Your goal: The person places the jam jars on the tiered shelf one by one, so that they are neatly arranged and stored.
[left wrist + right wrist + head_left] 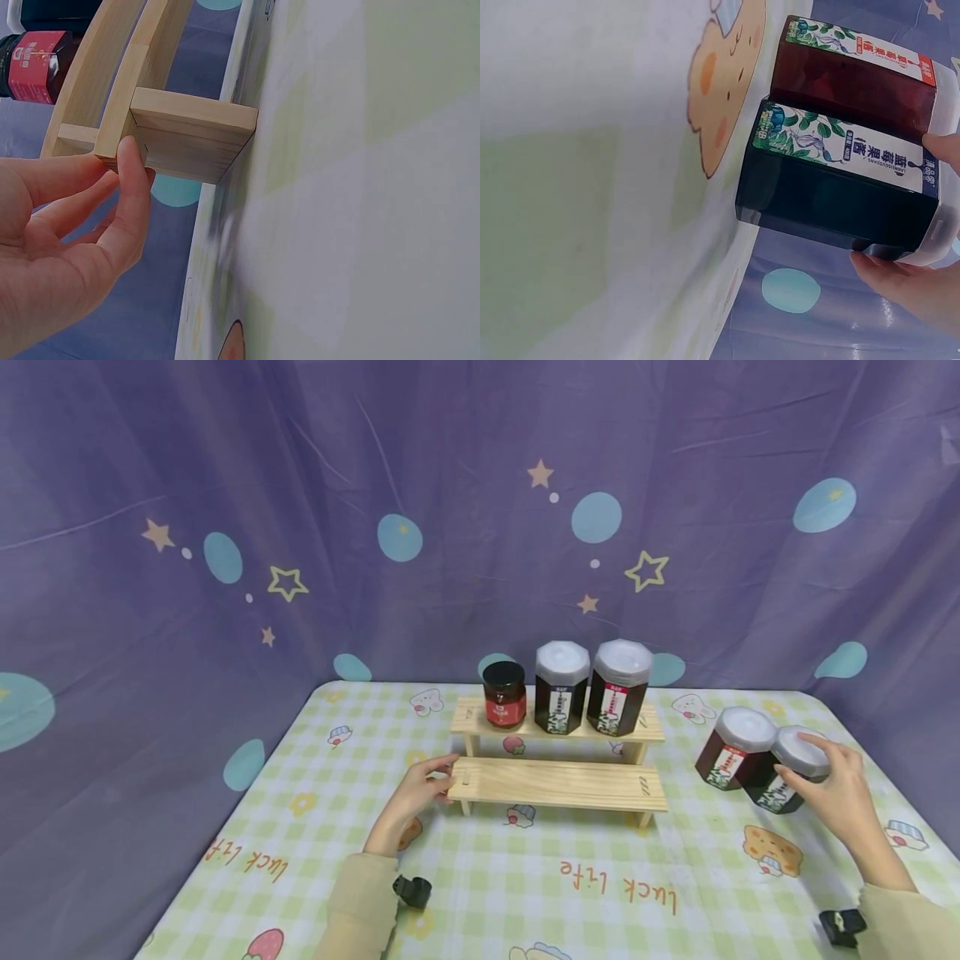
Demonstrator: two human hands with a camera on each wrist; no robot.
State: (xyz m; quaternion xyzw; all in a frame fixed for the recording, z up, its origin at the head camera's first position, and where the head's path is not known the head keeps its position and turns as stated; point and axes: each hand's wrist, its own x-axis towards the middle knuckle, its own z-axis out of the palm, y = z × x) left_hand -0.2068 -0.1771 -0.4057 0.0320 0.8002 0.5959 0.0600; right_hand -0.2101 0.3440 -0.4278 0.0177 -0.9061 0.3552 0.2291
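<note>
My left hand point(420, 785) pinches the left end of the lower board of a two-tier wooden shelf point(555, 781); in the left wrist view thumb and fingertips lie on the board's corner. On the right, my right hand point(836, 785) grips a dark jam jar point(832, 187) with a white lid and a blue-and-white label, thumb and fingers on opposite sides near the lid. Right beside it stands a similar dark red jam jar point(847, 90) with a red-and-white label.
On the upper board stand a small black-lidded jar point(505, 697) with a red label and two white-lidded jam jars, one blue-labelled point(561, 689), one red-labelled point(619, 689). A checked cloth point(480, 877) covers the table. Behind it hangs a purple curtain point(480, 593).
</note>
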